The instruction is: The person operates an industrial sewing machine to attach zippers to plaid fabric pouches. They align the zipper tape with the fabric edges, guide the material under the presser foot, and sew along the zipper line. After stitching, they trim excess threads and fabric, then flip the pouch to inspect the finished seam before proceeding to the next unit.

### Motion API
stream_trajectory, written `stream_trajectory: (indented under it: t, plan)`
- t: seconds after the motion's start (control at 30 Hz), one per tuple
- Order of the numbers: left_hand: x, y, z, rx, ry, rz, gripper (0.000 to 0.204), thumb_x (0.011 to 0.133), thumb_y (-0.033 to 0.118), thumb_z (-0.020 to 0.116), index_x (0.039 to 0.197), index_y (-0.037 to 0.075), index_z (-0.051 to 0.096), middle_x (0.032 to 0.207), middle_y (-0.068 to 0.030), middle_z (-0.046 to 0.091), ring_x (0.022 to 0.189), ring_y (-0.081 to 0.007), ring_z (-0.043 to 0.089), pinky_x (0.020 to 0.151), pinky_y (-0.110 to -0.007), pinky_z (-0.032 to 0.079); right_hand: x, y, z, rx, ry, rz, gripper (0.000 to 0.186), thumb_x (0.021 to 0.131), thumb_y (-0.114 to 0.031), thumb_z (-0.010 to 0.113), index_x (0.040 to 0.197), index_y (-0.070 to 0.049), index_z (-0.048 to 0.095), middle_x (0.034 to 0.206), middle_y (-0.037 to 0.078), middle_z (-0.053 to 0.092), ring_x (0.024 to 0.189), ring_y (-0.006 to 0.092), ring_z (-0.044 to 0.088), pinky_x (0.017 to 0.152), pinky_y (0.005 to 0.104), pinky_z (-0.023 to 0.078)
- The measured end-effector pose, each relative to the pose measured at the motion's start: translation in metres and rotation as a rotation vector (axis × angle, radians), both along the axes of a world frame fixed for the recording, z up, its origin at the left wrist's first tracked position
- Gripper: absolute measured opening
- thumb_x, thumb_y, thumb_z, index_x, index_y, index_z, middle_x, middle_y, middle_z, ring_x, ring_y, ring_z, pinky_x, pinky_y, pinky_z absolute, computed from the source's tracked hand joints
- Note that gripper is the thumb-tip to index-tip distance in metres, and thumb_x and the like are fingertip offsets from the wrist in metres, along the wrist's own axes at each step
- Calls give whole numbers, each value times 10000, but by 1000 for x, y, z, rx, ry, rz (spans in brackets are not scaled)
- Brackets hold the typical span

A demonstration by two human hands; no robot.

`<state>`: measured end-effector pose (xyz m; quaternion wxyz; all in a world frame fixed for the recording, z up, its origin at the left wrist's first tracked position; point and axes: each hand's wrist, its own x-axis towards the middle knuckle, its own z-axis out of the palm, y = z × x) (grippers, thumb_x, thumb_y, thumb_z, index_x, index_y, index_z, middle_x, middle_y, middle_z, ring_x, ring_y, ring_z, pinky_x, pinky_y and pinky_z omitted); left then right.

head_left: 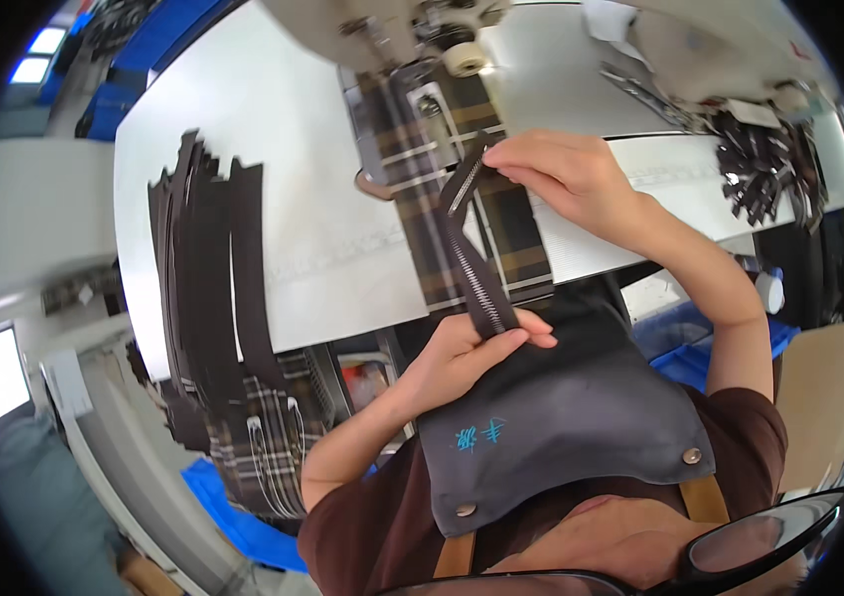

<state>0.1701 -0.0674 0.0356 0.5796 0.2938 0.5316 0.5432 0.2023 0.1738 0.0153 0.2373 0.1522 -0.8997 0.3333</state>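
At a sewing machine [412,30], the left hand [461,353] pinches the lower end of one dark zipper [466,248] while the right hand [561,174] grips its upper end, fingers closed, over a plaid fabric strip [422,159]. A stack of dark zipper strips [213,268], too many to count, lies left; a second heap [765,169] sits right.
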Motion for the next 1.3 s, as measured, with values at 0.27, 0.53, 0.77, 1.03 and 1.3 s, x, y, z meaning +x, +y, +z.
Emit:
stream_trajectory:
  t: [0.27, 0.53, 0.77, 1.03, 1.3]
  plan:
    - [-13, -4, 0, 86, 137, -140, 271, 976, 150, 462, 1161, -9, 581, 1037, -83, 672, 1013, -160, 600, 911, -303, 435, -16, -27, 33, 320, -156, 58, 459, 693, 43, 599, 1131, -92, 603, 1257, 110, 519, 1020, 290, 584, 782, 380, 510]
    - [-25, -9, 15, -30, -87, -114, 256, 955, 123, 493, 1118, -25, 623, 1116, -94, 658, 1051, -188, 597, 926, -308, 439, -21, -10, 11, 321, 179, 2, 202, 741, -62, 631, 939, -34, 606, 1053, 92, 652, 812, 238, 668, 618, 309, 551]
    - [-30, 2, 14, 20, -261, -142, 349, 991, 180, 457, 1292, 9, 495, 1064, -96, 664, 1005, -116, 590, 914, -274, 444, -57, -2, 5, 371, 237, 8, 312, 661, 17, 686, 958, -20, 598, 1024, 105, 648, 806, 246, 660, 633, 308, 552]
    - [-102, 24, 44, -114, 674, -558, 217, 829, 177, 681, 1007, 54, 683, 968, -88, 690, 859, -231, 670, 750, -251, 504, -63, 10, -15, 282, 225, -18, 261, 650, 29, 664, 901, -22, 616, 960, 83, 640, 756, 241, 644, 620, 317, 539]
    - [-140, 50, -31, 199, 1776, 270, 228, 832, 167, 656, 1044, 81, 663, 1139, -14, 642, 1063, -183, 591, 978, -471, 376, -63, 8, -14, 280, 190, -33, 228, 641, 41, 661, 858, -12, 619, 938, 80, 644, 758, 236, 642, 618, 319, 538]
